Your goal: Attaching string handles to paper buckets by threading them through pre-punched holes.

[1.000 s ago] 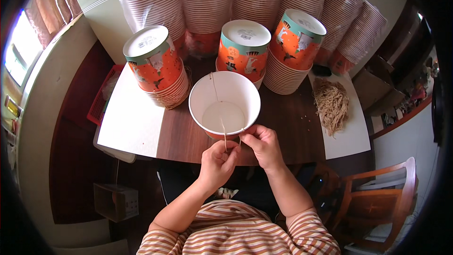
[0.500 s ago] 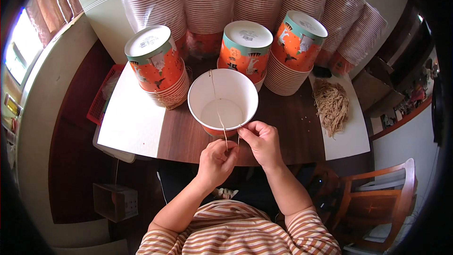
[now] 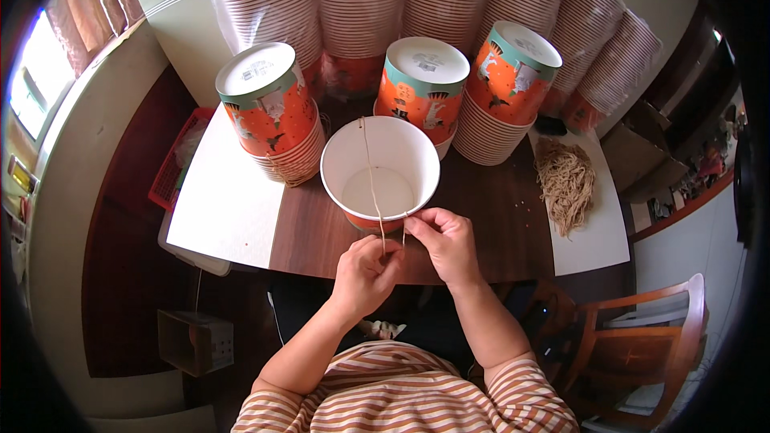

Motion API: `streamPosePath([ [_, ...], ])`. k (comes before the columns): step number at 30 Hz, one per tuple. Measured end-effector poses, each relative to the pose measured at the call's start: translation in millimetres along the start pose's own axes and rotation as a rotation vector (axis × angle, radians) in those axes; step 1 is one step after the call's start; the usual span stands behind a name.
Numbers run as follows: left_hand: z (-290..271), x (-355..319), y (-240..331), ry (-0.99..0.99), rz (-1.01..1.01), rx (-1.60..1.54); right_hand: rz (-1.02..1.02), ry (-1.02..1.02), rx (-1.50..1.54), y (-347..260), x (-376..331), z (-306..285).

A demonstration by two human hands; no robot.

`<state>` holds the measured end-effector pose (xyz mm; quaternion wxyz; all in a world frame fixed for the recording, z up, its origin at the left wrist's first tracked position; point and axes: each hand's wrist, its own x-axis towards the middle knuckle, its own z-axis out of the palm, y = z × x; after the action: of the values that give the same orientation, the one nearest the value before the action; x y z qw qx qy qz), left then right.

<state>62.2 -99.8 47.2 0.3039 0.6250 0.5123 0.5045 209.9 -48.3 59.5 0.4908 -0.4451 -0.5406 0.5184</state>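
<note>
An open paper bucket (image 3: 405, 152) with a white inside and an orange outside stands upright at the table's front middle. A thin beige string (image 3: 370, 168) runs from a hole at its far rim across the mouth to the near side. My left hand (image 3: 365, 273), fingers closed, grips the string just in front of the near rim. With thumb and forefinger, my right hand (image 3: 445, 247) pinches the string against the near rim, to the right of the left hand. A short piece of string hangs between the two hands.
Upside-down stacks of orange buckets stand behind: a left stack (image 3: 273, 112), a middle stack (image 3: 425, 88) and a right stack (image 3: 509, 80). Tall plastic-wrapped stacks (image 3: 361, 8) line the wall. A bundle of beige strings (image 3: 565, 184) lies at the right. A wooden chair (image 3: 634, 353) stands lower right.
My left hand has shifted slightly left and down with the string. My right hand stays at the near rim. The whole view has drifted a little.
</note>
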Motion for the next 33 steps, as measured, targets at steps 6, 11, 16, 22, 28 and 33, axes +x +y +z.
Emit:
streamPosePath([
  [6, -15.6, 0.5, -2.4, -0.071, -0.028, -0.148, 0.046, -0.039, 0.009, 7.5, 6.5, -33.0],
  [11, -35.5, 4.5, -19.4, -0.080, -0.064, -0.441, -0.219, 0.140, -0.173, -7.2, 43.3, -51.2],
  [16, -60.1, 6.3, -24.1, -0.013, -0.069, -0.455, -0.258, 0.044, -0.349, -19.9, 89.1, -49.1],
  [22, -73.8, 10.6, -19.1, 0.180, -0.130, -0.360, 0.023, -0.156, -0.345, -10.8, 131.2, -31.1],
  [28, -75.4, 16.3, 10.7, 0.281, 0.204, -0.182, 0.181, -0.233, -0.516, -24.0, 129.7, -8.6],
  [33, -72.7, 12.6, 43.4, -0.102, 0.657, 0.248, -0.203, 0.030, -0.554, 10.2, 93.3, -9.2],
])
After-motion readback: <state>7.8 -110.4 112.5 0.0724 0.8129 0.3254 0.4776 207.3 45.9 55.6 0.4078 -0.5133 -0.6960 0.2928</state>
